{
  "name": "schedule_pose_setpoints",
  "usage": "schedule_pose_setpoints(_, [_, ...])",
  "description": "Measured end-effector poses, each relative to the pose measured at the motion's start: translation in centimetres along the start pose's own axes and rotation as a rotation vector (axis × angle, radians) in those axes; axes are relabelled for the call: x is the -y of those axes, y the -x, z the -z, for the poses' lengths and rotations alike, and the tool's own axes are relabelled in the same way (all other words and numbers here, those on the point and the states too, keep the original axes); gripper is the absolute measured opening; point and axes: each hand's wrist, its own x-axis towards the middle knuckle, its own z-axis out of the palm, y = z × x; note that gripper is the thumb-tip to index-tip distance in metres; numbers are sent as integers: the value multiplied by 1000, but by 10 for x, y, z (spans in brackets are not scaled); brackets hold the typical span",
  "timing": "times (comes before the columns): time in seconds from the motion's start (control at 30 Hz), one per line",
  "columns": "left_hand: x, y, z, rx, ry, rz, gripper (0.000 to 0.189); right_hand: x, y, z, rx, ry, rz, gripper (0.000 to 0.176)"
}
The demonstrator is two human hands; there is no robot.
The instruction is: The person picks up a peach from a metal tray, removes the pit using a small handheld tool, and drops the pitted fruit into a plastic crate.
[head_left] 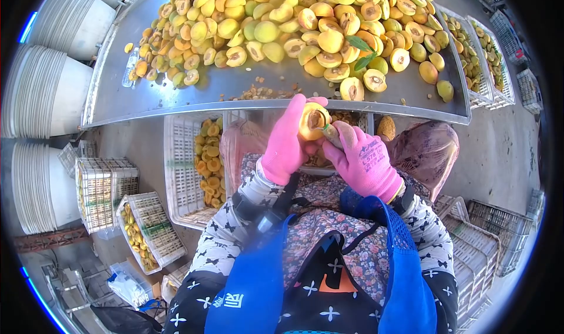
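Note:
My left hand [286, 137], in a pink glove, is closed around a halved yellow peach [312, 121] with its cut face and brown pit hollow turned towards my other hand. In my right hand [365, 160], also pink-gloved, is a small pitting tool [332, 135] with a greenish handle. Its tip is at the peach's cut face; how far it reaches in is hidden. Both hands are above my lap, at the near edge of the metal table [205, 99]. A big heap of yellow peaches [267, 31], many halved with pits showing, lies on the table.
A white crate [182, 163] left of my knees holds pitted peach halves [210, 163]. Loose pits [270, 92] lie near the table's rim, and green leaves [361, 52] on the heap. More filled crates [490, 58] stand right of the table. Stacked white tubs [44, 93] line the left.

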Motion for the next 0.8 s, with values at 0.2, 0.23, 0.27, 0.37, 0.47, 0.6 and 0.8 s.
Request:
schedule_pose_setpoints(0.2, [-5, 4, 1, -23, -228, 4, 46, -2, 0, -2, -13, 50, -5, 37])
schedule_pose_setpoints(0.23, [-2, 3, 1, -18, -204, -6, 45, -3, 0, -1, 1, 33, 12, 35])
schedule_pose_setpoints(0.27, [3, 2, 2, -14, -179, -15, 44, -4, 0, 0, 15, 16, 29, 33])
schedule_pose_setpoints(0.37, [13, 1, 10, 38, -237, -106, 37, -5, 3, 5, 124, 11, 11, 33])
schedule_pose_setpoints(0.47, [7, 3, 17, 166, -487, -211, 33, -12, 6, 4, 239, 15, -4, 30])
schedule_pose_setpoints(0.6, [5, -6, 20, 195, -669, -380, 31, -8, 13, -4, 250, -238, -67, 27])
schedule_pose_setpoints(0.8, [10, -4, -13, -166, 79, -192, 35, -2, 16, -26, 89, -433, -112, 27])
